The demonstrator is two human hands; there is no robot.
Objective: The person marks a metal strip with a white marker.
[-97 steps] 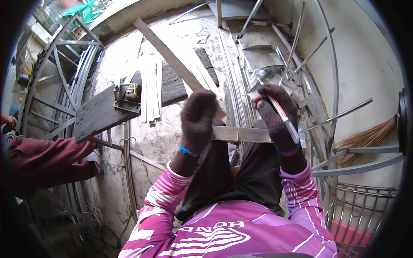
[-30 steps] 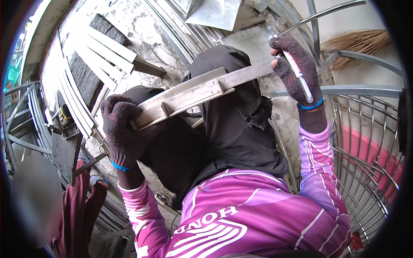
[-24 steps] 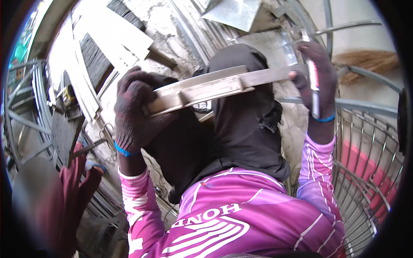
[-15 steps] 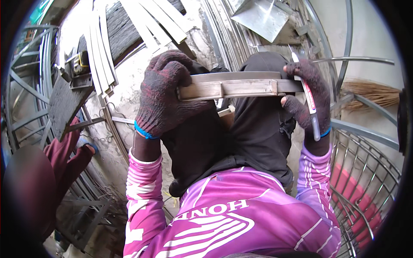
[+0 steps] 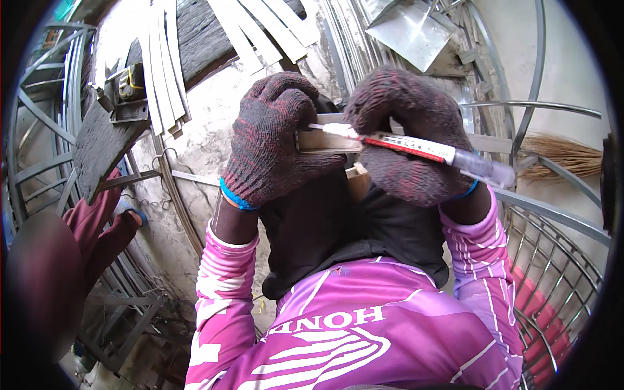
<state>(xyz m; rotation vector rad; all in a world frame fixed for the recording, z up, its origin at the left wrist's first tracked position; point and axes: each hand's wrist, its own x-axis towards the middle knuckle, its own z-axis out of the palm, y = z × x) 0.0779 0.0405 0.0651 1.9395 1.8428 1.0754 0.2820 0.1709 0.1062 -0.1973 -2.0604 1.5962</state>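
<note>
My left hand (image 5: 274, 140), in a dark knitted glove with a blue cuff, grips one end of a narrow flat metal bar (image 5: 325, 143) held crosswise above my knees. My right hand (image 5: 416, 107), gloved the same way, is closed around a white and red marker pen (image 5: 426, 149) with a clear cap on its back end. The pen's thin tip points left, over the bar close to my left fingers. Behind my right hand the bar is mostly hidden; its other end shows beyond the glove. Whether the tip touches the bar, I cannot tell.
White strips (image 5: 166, 71) lie on a dark plank at the far left, near a tape measure (image 5: 130, 81). A shiny metal sheet (image 5: 413, 36) rests at the back. At right are a broom (image 5: 562, 156) and a wire basket (image 5: 559, 279). Another person's sleeve (image 5: 97, 227) shows at left.
My right hand has moved left from the bar's right end to near my left hand, bringing the marker pen's tip over the bar. The view has shifted slightly.
</note>
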